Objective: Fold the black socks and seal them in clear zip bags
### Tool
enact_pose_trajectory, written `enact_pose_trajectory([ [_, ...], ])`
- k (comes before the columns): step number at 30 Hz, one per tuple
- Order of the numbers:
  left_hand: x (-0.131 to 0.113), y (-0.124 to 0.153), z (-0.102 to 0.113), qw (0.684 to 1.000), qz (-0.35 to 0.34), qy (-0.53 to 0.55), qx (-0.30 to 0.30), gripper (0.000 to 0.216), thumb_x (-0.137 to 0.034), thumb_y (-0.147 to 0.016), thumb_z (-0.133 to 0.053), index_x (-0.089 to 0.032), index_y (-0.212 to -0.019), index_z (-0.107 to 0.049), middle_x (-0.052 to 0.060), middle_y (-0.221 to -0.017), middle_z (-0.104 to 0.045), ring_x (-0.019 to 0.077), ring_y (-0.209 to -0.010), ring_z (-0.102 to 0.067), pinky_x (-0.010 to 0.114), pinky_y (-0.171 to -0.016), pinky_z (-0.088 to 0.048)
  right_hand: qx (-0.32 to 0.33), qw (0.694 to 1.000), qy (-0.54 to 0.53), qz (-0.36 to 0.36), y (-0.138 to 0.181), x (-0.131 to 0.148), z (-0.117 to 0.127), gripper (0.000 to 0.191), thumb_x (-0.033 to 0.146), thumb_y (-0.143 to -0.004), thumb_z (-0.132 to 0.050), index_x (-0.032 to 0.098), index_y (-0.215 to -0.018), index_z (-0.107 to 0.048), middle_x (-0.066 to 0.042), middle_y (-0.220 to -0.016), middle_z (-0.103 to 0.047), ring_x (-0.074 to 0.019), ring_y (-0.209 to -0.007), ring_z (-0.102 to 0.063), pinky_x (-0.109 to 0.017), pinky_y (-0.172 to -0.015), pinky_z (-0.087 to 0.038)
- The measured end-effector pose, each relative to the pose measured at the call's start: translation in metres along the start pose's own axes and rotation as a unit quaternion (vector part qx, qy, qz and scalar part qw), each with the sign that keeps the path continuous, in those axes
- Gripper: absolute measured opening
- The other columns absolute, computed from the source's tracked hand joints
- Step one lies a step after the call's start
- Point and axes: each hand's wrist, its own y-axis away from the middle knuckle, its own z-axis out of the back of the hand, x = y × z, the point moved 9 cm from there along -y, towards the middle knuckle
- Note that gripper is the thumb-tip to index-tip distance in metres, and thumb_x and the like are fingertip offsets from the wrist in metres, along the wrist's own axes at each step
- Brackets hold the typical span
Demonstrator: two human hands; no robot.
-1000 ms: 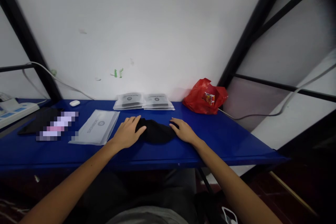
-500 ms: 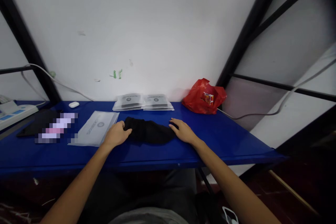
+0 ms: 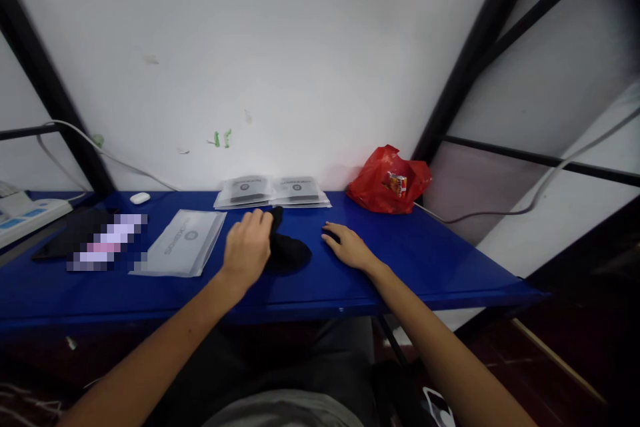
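Note:
A black piece of soft cloth lies bunched on the blue table, doubled over on its left side. My left hand is closed around its left part, and a black end pokes up past the fingertips. What lies inside the palm is hidden. To the right, apart from the cloth, my right hand rests low over the tabletop with its fingers stretched out and slightly parted. A dark patch shows under those fingers; I cannot tell whether it is shadow. Left of my left hand lies a flat translucent printed pouch.
Two stacks of similar pouches, a left stack and a right stack, lie against the wall. A red plastic bag sits at the back right. Leftward are a small white case, a pixelated area and a power strip.
My left hand has moved right, carrying the cloth's left end over, so the cloth is shorter and doubled. My right hand stays nearly in place, now apart from the cloth.

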Motion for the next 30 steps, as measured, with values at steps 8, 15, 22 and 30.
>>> enact_pose_trajectory([
  [8,-0.048,0.024,-0.044,0.977,-0.164,0.095,0.093,0.039,-0.048,-0.084,-0.048,-0.017,-0.105,-0.058,0.012,-0.106,-0.058,0.0278,-0.1,-0.051,0.041,-0.084,-0.042,-0.014,1.0,-0.012,-0.002,0.001,-0.003,0.0,0.034,0.034,-0.087,-0.047,0.017,-0.113,-0.061,-0.012,-0.124,-0.059,-0.0238,-0.117,-0.053,-0.042,-0.101,-0.039],
  [15,0.003,0.029,-0.021,0.966,-0.116,0.228,0.041,0.036,-0.039,-0.093,-0.033,-0.023,-0.117,-0.054,0.005,-0.119,-0.058,0.0194,-0.111,-0.05,0.037,-0.103,-0.033,-0.076,0.995,-0.066,0.02,-0.006,0.02,0.028,0.034,0.034,-0.087,-0.047,0.019,-0.114,-0.061,-0.01,-0.123,-0.059,-0.0222,-0.116,-0.053,-0.04,-0.103,-0.038],
  [22,0.089,0.023,-0.046,0.998,0.013,0.047,0.051,0.04,-0.031,-0.09,-0.032,-0.016,-0.121,-0.053,0.011,-0.126,-0.054,0.0268,-0.119,-0.045,0.042,-0.102,-0.032,-0.022,0.983,-0.085,0.159,-0.029,0.117,0.028,0.034,0.036,-0.089,-0.044,0.027,-0.118,-0.059,-0.003,-0.132,-0.052,-0.021,-0.124,-0.045,-0.044,-0.106,-0.033],
  [30,0.117,0.031,-0.073,0.99,0.07,0.052,0.11,0.043,-0.035,-0.09,-0.031,-0.016,-0.122,-0.053,0.011,-0.132,-0.05,0.0284,-0.123,-0.041,0.043,-0.101,-0.033,0.134,0.96,-0.031,0.246,-0.02,0.167,-0.04,0.039,0.036,-0.093,-0.034,0.022,-0.124,-0.056,-0.007,-0.136,-0.048,-0.023,-0.13,-0.038,-0.047,-0.107,-0.028],
])
